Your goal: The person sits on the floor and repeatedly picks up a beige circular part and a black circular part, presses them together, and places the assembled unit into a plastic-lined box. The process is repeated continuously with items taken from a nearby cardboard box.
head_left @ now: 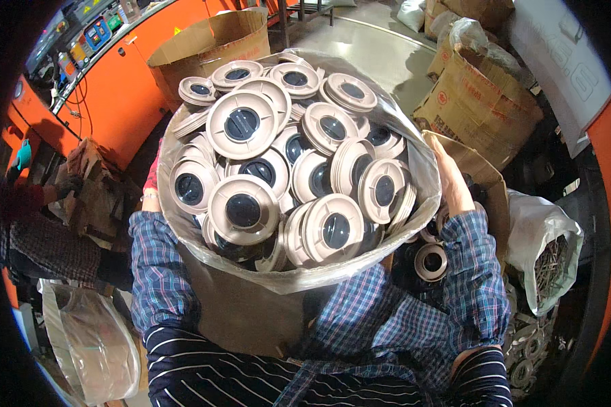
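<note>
A large clear plastic bag (305,279) stands open in front of my body, heaped with round beige plastic lids (242,124) that have dark centres. The lids lie at many angles, some stacked in each other. My left hand (152,178) is against the bag's left side, with something red like a glove on it; its fingers are mostly hidden behind the bag. Along the right side, my right hand (449,173) is pressed to the bag, fingers pointing away from me and partly hidden. The bag is held between both hands.
An open cardboard box (210,47) stands beyond the bag, by an orange machine (108,102). More cartons (472,102) are at the right, near a white sack (543,237) of thin scraps. Another person's dark sleeve (47,247) shows at left, above a clear bag (91,339).
</note>
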Demonstrator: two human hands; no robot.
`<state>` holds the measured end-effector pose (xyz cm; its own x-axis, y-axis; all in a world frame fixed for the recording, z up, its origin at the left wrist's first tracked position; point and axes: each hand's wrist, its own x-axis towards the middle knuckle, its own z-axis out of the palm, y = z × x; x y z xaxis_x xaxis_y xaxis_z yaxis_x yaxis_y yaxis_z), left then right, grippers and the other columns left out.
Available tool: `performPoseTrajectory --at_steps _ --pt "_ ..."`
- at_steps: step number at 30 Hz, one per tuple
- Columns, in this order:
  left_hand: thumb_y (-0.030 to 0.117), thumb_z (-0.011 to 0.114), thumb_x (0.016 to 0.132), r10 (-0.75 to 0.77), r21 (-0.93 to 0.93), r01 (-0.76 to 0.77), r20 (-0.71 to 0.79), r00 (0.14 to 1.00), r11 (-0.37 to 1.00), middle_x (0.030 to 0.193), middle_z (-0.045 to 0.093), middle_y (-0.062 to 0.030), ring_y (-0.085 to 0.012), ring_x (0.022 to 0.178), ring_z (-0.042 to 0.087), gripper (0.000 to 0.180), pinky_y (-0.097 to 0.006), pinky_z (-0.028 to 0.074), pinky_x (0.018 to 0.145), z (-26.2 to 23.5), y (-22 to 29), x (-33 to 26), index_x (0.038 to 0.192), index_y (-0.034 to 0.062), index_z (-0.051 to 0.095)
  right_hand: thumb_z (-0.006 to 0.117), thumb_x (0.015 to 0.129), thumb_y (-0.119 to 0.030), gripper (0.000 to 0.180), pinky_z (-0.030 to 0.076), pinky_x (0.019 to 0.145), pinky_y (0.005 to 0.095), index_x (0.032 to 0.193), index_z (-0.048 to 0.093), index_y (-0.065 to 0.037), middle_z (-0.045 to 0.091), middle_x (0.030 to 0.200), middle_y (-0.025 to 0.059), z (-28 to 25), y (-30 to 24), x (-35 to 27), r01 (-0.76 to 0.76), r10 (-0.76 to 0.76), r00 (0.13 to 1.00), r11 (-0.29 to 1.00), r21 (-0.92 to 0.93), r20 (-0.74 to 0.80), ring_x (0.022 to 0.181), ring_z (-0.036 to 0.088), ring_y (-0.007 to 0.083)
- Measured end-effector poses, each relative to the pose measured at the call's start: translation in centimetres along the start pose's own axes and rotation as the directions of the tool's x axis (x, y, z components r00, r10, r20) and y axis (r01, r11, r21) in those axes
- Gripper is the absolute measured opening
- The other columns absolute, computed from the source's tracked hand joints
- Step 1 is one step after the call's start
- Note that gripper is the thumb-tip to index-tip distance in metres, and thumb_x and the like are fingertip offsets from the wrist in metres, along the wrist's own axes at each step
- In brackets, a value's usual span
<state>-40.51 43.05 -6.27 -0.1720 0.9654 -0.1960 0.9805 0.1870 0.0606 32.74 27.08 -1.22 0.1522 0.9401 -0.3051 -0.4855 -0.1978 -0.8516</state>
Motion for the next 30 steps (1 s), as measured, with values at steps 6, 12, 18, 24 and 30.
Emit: performPoseTrajectory --at_steps 6,12,18,24,30 --pt "0.042 0.05 0.1 0.16 0.098 -0.152 -0.081 0.984 0.984 0.119 0.068 -0.0167 -0.0346 0.11 0.064 0.041 -0.042 0.05 0.095 -3.5 1.1 1.8 0.116 0.0089 0.067 0.064 0.096 -0.03 0.049 0.048 0.095 0.0348 0.126 0.058 0.009 0.066 0.117 0.0188 1.7 -1.9 2.7 0.102 -0.211 0.97 0.807 -0.582 -0.123 0.108 0.062 0.0245" --pt "0.038 0.047 0.1 0.386 0.204 -0.33 -0.386 0.838 0.922 0.114 0.07 -0.0185 -0.0371 0.107 0.066 0.037 -0.042 0.053 0.091 -5.8 1.6 6.2 0.111 0.0105 0.07 0.063 0.097 -0.021 0.018 0.045 0.068 0.0248 0.092 0.066 -0.003 0.059 0.076 -0.003 8.6 -6.7 0.9 0.396 -0.509 0.855 0.765 -0.508 -0.099 0.071 0.053 0.0083" --pt "0.03 0.049 0.098 0.053 -0.477 -0.38 -0.567 0.822 0.793 0.106 0.071 -0.0179 -0.0335 0.105 0.066 0.033 -0.043 0.05 0.09 -11.9 2.5 5.9 0.11 0.0075 0.07 0.065 0.096 -0.023 0.022 0.045 0.074 0.0258 0.097 0.07 -0.001 0.066 0.088 0.0013 13.2 -7.5 1.1 0.471 -0.668 0.744 0.543 -0.695 -0.017 0.074 0.053 0.0104" --pt "0.039 0.057 0.092 0.181 -0.124 -0.506 -0.84 0.511 0.853 0.108 0.069 -0.0191 -0.0368 0.108 0.063 0.038 -0.043 0.048 0.094 -20.6 4.1 4.0 0.114 0.0093 0.069 0.063 0.098 -0.019 0.019 0.045 0.059 0.0307 0.091 0.063 -0.001 0.06 0.082 0.0033 3.8 -10.3 1.8 0.383 -0.487 0.85 0.832 -0.402 -0.198 0.065 0.05 0.0126" --pt "0.049 0.057 0.091 -0.433 -0.632 -0.077 -0.609 0.665 0.771 0.118 0.068 -0.0221 -0.0331 0.113 0.063 0.059 -0.042 0.047 0.095 -17.7 -3.7 -2.0 0.119 -0.0029 0.065 0.062 0.099 -0.015 0.015 0.052 0.066 0.0304 0.092 0.063 -0.002 0.065 0.085 0.0036 -1.5 -5.5 -3.0 0.537 -0.521 0.778 0.841 -0.056 -0.352 0.074 0.061 0.0128"
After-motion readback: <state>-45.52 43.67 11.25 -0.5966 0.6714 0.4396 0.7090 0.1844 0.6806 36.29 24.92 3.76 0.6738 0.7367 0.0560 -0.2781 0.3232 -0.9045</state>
